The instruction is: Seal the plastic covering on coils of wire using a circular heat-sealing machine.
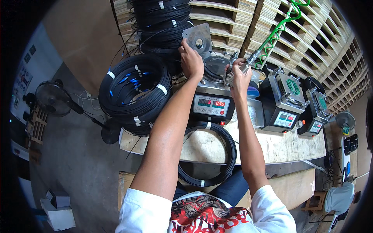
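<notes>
Wooden workbench (pixel 287 149): ran across the middle of the room and bore everything listed below.

Large coil of black cable (pixel 134 91): banded with white tape, blue connectors showing inside; it stood left of the near machine, leaning at the bench's left end.

Smaller black cable coil (pixel 229 149): lay flat in front of the near machine, overhanging the bench edge above the person's lap.

Near machine (pixel 211 105): a box with a lit digital panel, at the bench's middle. Two like machines (pixel 283 103) stood to its right.

Hinged metal plate (pixel 198 39): swung up behind the near machine's round top.

Left hand (pixel 191 62): closed, fingers gripping the lower edge of the raised plate.

Right hand (pixel 240 75): closed around a metal air gun (pixel 248 62), held just above the near machine's top, right of the left hand.

Green coiled hose (pixel 278 33): ran up and away from the air gun.
</notes>
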A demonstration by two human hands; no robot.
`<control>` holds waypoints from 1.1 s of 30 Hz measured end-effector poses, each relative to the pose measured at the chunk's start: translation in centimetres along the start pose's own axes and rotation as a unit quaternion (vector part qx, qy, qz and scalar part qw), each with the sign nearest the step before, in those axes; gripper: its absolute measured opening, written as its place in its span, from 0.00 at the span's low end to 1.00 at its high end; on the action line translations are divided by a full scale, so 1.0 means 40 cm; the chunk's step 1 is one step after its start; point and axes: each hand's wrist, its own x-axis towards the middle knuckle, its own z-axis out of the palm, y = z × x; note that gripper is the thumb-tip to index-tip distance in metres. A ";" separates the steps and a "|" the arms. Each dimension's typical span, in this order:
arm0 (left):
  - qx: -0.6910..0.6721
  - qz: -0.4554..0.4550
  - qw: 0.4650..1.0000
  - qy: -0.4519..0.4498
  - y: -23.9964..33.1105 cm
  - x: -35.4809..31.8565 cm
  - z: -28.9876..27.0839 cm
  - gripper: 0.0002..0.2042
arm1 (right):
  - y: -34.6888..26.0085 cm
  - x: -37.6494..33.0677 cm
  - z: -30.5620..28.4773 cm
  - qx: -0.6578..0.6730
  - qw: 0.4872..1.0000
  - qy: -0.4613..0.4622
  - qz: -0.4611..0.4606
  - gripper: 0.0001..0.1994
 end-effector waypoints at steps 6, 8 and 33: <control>0.001 0.000 1.000 0.002 0.012 0.003 -0.006 0.20 | 0.009 0.009 0.030 -0.001 1.000 0.000 -0.006 0.05; 0.004 -0.001 1.000 0.004 0.012 0.004 -0.008 0.20 | 0.018 0.013 0.047 0.006 1.000 -0.010 -0.020 0.04; -0.140 -0.067 0.987 0.047 -0.007 0.000 0.030 0.12 | 0.111 0.139 0.129 -0.082 0.969 0.140 -0.184 0.06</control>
